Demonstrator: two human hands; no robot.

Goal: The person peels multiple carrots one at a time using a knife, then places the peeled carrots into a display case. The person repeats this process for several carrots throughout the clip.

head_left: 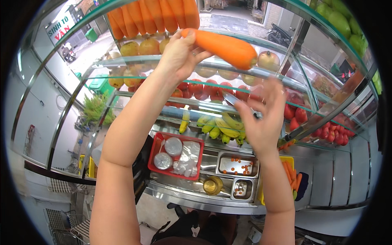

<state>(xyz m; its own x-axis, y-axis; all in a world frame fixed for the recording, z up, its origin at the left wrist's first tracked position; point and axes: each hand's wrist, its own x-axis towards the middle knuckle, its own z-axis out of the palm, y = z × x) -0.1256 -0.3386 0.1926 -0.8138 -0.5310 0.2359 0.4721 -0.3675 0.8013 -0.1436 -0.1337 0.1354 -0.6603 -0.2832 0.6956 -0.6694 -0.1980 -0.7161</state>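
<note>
A large orange carrot (224, 47) is held up over the glass shelves by my left hand (183, 55), its fingers closed round the thinner end. The thick end points right and slightly down. Lower and to the right, my right hand (265, 118) is partly smeared by motion. Between its thumb and fingers lies a small metal-bladed tool (232, 99), its blade pointing up and left; its exact kind is unclear. It is apart from the carrot. Upper left of the carrot, a row of large carrots (153, 16) stands side by side on the top shelf.
Glass shelves hold pomegranates (149, 46), tomatoes (202, 90) and bananas (226, 124). On the steel counter (175, 191) below are a red basket (176, 178) with clear containers, metal trays (239, 156) with orange bits, and a golden cup (212, 185). Slim carrots (292, 175) lie in a yellow basket at right.
</note>
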